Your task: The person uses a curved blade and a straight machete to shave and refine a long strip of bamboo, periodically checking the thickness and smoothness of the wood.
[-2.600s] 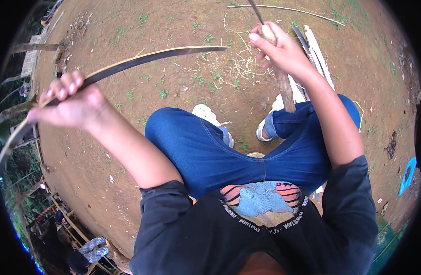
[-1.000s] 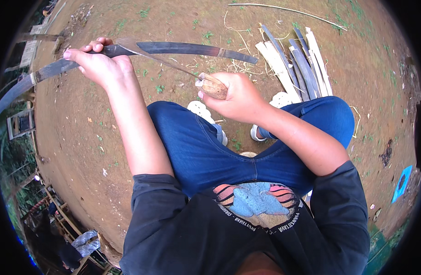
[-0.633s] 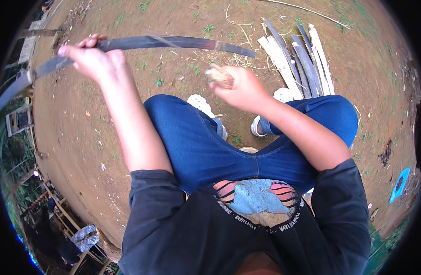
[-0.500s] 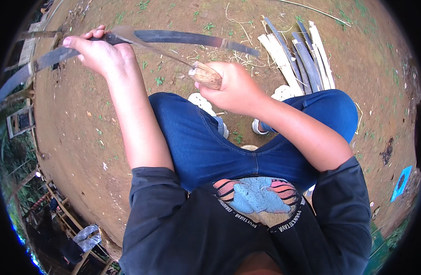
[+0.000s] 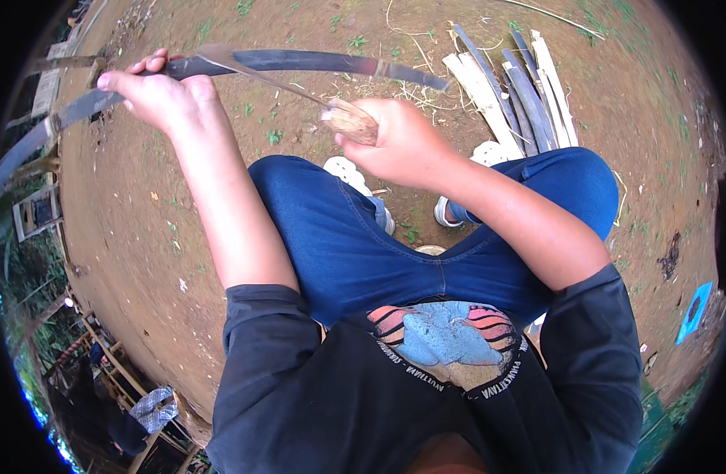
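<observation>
My left hand [image 5: 173,101] is closed around a long dark bamboo strip [image 5: 311,61], palm turned up and thumb pointing left. The strip spans the upper left of the view, looks curved, and has paler joints along it. In my right hand [image 5: 402,142] is a machete [image 5: 352,122], gripped by its rough wooden handle. Its blade slants up and to the left, and the tip end overlaps the strip just right of my left hand. Whether the edge bites into the bamboo I cannot tell.
Several split bamboo pieces [image 5: 529,103], dark and pale, lie on the dirt ground beyond my left-bent right knee [image 5: 576,186]. Thin curled shavings [image 5: 426,99] are scattered beside them. A blue flat piece [image 5: 693,313] lies far right; wooden framework [image 5: 102,347] stands at the left.
My left hand has shifted slightly to the left, still around the bamboo strip. The right hand and machete have moved a little left and away from me.
</observation>
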`<state>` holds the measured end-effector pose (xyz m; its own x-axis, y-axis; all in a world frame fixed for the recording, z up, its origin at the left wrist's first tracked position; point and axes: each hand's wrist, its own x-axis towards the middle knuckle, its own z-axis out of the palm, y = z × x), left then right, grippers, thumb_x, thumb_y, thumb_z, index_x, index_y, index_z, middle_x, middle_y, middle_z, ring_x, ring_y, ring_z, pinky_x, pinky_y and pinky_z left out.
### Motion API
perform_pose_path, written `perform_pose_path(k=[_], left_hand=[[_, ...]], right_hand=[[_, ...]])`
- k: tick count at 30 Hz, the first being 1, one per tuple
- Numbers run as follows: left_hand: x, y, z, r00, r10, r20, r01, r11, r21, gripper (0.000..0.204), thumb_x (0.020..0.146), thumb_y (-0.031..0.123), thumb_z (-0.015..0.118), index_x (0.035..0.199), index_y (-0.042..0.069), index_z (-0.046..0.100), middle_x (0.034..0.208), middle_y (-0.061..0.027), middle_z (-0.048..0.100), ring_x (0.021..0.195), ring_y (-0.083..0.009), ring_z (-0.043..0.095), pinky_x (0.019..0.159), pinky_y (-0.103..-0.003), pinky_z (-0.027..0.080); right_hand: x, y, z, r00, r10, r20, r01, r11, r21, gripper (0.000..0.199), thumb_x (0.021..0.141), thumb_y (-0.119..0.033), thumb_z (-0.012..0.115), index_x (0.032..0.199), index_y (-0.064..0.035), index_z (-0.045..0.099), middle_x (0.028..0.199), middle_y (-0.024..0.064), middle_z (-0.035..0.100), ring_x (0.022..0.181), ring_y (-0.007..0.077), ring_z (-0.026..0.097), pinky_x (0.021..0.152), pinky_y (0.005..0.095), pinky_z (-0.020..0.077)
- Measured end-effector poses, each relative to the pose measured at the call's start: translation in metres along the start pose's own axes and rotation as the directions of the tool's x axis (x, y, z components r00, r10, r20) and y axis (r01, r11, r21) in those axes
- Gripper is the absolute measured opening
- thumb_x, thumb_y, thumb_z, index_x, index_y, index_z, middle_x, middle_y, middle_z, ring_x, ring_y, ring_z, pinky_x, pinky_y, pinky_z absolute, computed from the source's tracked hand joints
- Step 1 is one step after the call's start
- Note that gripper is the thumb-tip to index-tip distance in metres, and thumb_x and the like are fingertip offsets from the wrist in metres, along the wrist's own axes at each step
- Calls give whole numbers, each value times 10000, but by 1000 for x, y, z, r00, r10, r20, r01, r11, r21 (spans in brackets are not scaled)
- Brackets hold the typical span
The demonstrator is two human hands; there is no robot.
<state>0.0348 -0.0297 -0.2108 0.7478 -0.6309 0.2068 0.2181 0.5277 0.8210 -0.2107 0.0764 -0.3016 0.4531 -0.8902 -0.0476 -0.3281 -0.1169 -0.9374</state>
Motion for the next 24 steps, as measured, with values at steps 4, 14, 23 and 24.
perform_pose_path(k=[4,14,23,24], left_hand=[[41,26,-26,993,64,-101,-70,996,-61,499,999,569,375,736,147,409,560,37,424,502,-110,449,600,-270,436],[15,19,-18,991,133,-24,-130,986,109,519,1014,564,324,767,114,398,618,12,441,523,-120,452,560,-290,451],[60,61,-46,980,43,-194,-54,997,-50,562,977,643,320,652,194,408,470,67,378,473,-125,462,583,-312,406],[59,59,-49,982,37,-184,-49,997,-59,560,980,639,320,652,193,408,471,66,379,477,-129,461,589,-323,406]], right_hand=[[-6,71,-16,965,259,-35,-260,964,-54,166,824,-188,656,887,-34,649,760,102,669,686,160,639,657,335,506],[0,-1,-3,998,30,58,-24,996,-92,203,845,-204,666,970,-45,676,810,100,697,714,178,664,677,328,520],[-8,110,-29,911,411,-45,-407,873,-269,213,804,-204,641,928,-32,659,815,154,693,740,250,686,700,361,540],[-8,82,-26,950,309,-44,-312,940,-137,211,817,-222,665,894,-28,633,771,111,677,695,219,657,659,353,515]])
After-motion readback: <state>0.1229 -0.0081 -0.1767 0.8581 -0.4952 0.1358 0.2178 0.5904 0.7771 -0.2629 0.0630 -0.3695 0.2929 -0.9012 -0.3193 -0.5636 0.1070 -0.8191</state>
